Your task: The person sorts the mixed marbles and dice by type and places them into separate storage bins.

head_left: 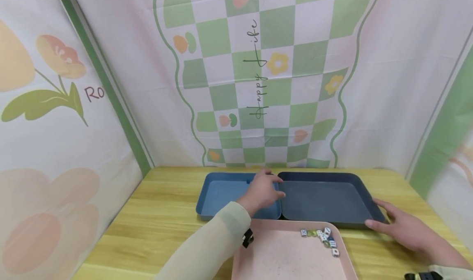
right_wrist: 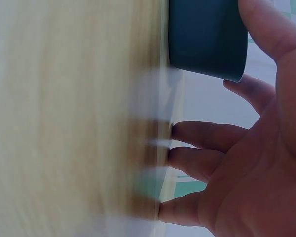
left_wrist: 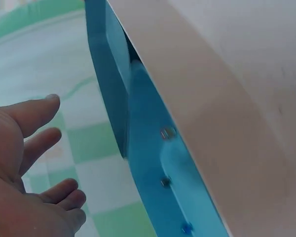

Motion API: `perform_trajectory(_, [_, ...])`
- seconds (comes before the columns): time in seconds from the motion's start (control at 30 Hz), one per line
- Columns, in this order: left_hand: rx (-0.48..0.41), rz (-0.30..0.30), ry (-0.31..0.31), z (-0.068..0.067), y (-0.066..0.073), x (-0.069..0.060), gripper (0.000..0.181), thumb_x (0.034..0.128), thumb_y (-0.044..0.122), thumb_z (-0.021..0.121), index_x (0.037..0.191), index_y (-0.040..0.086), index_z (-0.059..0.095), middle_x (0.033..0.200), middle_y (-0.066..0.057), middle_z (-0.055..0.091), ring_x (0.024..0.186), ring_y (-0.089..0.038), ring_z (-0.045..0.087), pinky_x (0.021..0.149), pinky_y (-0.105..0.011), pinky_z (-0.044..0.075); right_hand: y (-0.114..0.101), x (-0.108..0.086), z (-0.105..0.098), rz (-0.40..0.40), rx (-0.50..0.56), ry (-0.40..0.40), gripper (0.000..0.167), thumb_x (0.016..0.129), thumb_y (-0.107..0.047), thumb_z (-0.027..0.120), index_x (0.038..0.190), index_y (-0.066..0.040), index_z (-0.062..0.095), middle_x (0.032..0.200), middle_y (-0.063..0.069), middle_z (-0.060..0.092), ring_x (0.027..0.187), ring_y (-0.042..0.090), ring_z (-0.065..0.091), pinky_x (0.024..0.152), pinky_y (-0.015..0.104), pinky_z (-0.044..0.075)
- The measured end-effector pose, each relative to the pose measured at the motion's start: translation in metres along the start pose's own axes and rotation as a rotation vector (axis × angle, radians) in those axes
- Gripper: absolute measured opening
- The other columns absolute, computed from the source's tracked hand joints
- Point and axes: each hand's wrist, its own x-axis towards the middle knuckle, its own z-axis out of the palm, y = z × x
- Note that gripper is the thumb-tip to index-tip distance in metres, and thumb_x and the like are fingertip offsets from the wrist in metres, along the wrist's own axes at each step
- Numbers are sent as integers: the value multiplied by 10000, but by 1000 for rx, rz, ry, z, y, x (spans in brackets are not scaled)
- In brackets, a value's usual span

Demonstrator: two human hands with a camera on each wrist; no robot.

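Dark tray (head_left: 325, 200) touches right hand (head_left: 404, 229) at its edge, open tabletop (head_left: 386, 183) beyond.

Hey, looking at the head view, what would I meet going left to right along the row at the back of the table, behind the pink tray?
Blue tray → dark gray tray → right hand.

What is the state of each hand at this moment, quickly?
Left hand: open, holding nothing.
Right hand: open, touching the dark tray at its corner.
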Motion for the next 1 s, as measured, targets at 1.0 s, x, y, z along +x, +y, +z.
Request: perform_trajectory(1.0, [311,342,-233,40,35,-36,181,888,312,781,1061,367,777,1497,66,426,1426,-77,256,1087,-227,320,2,0,0,-19,-26,12,920,953,-549,605,1521,77,241,1330,513,326,1139,708,368,813,763,374])
